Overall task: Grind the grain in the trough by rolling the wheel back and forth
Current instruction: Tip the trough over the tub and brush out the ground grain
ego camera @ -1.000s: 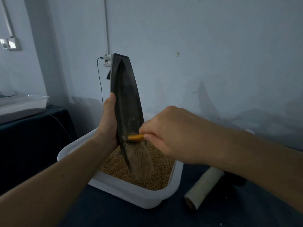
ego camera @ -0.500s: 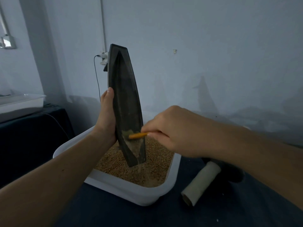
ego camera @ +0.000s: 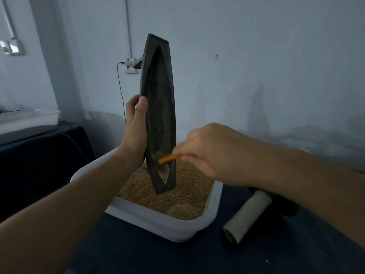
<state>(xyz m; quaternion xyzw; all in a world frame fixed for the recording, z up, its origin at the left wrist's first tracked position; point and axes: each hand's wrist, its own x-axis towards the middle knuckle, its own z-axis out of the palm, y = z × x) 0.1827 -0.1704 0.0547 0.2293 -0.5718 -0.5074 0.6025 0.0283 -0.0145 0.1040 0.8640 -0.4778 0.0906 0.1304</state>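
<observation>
The thick stream of ground powder that was pouring off the trough (ego camera: 158,107) a second ago is no longer falling; only a small pale residue is sitting in the lower tip, and a light heap of powder (ego camera: 180,209) is lying on the grain (ego camera: 189,192) below the right hand (ego camera: 209,153). The brush (ego camera: 166,159) is now sloping, with its bristle end down and to the left against the hollow. The left hand's thumb is now pressing higher on the rim. One trough, one brush, one pale roll (ego camera: 246,216) and two white tubs are showing: the tub (ego camera: 158,224) holding the grain is sitting under both hands on the dark surface (ego camera: 138,254), and the second tub (ego camera: 29,119) is resting well off beyond the left hand (ego camera: 136,131). The left hand is gripping the trough's left edge, fingers wrapping behind it. The right hand is pinching the brush's orange handle, blurred. The trough's long axis is standing almost vertical, hollow side facing the right hand, upper point leaning slightly left, lower point hanging over the grain; whether it is touching cannot be told.
</observation>
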